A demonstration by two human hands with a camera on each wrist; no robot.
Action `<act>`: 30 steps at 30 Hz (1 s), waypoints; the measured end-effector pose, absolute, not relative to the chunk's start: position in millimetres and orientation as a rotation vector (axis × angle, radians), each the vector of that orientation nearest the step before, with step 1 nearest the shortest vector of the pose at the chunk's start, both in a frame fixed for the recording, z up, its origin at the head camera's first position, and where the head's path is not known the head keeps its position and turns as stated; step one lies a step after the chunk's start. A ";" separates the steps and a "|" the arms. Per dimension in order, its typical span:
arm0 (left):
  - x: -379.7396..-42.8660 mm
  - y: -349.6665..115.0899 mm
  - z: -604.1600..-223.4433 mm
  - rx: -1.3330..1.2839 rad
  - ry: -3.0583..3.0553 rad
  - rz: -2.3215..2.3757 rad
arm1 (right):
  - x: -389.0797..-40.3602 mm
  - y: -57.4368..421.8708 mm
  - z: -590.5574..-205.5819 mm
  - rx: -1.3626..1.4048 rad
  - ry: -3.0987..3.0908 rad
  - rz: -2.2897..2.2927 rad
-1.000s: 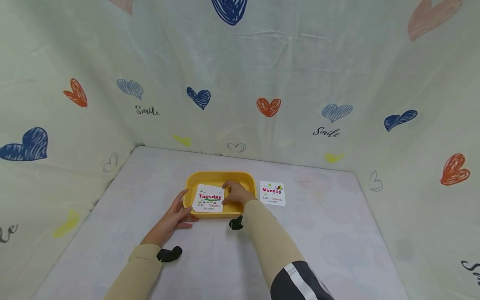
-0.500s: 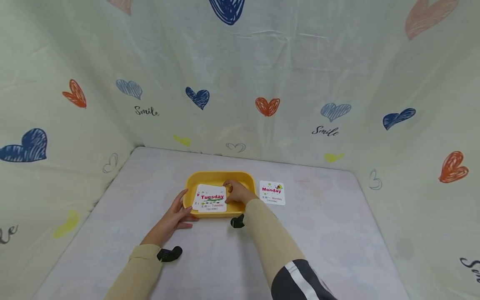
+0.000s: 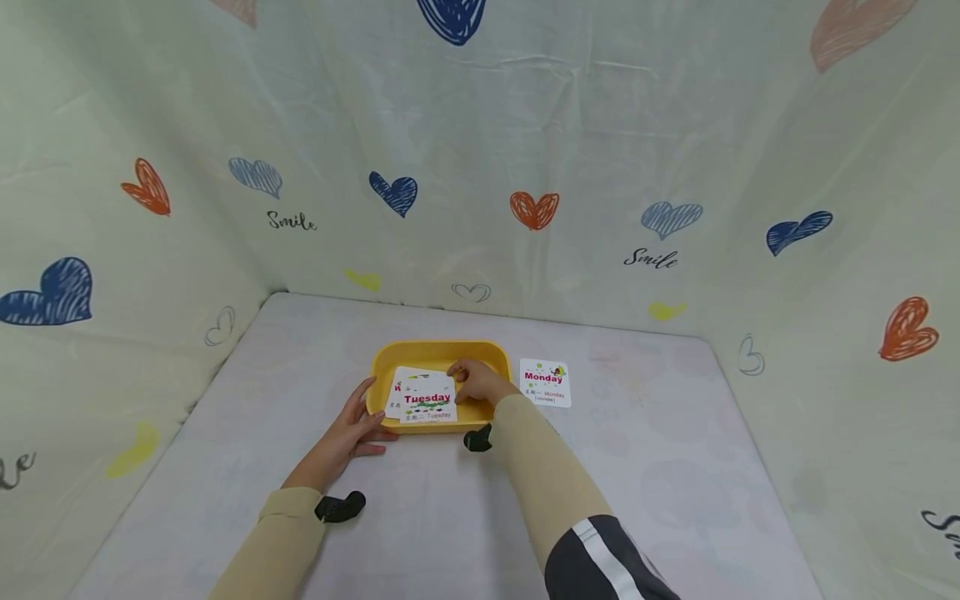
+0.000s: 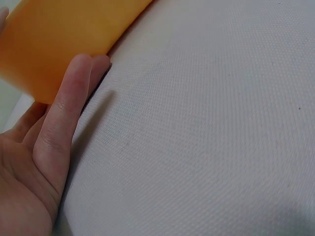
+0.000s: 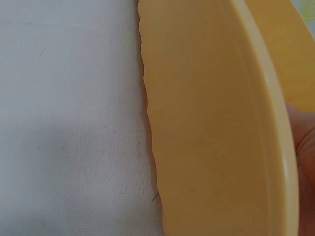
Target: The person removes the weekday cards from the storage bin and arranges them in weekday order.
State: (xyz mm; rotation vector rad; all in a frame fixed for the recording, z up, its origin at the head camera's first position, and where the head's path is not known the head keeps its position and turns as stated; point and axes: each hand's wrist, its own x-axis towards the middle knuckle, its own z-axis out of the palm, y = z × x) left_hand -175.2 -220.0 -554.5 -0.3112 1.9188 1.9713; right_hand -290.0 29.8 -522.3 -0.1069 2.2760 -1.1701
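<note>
In the head view my left hand (image 3: 345, 435) holds the front-left corner of a yellow tray (image 3: 442, 428), and the left wrist view shows fingers against the tray's outer wall. Inside the tray my right hand (image 3: 482, 383) pinches the right edge of a white flash card (image 3: 429, 397) printed "Tuesday" in red. Behind that card's left side another white card (image 3: 393, 402) peeks out, mostly covered, a bit of red lettering showing. In the right wrist view the tray's wall (image 5: 211, 118) hides most of the hand.
A white card printed "Monday" (image 3: 545, 383) lies flat on the table, just right of the tray. The white-covered table (image 3: 637, 467) meets a pale curtain (image 3: 585, 150) with printed hearts at its back and sides.
The "Tuesday" card has slid rightward with my right hand, uncovering the left strip of the card beneath. My left hand stays at the tray's corner.
</note>
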 end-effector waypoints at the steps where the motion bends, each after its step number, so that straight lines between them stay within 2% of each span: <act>1: -175.5 -219.7 -554.3 -0.311 1.920 1.969 | -290.0 30.2 -521.8 -0.113 2.277 -1.170; 30: -177.1 -218.0 -556.8 -0.300 1.918 1.993 | -289.4 33.3 -529.0 -0.207 2.283 -1.208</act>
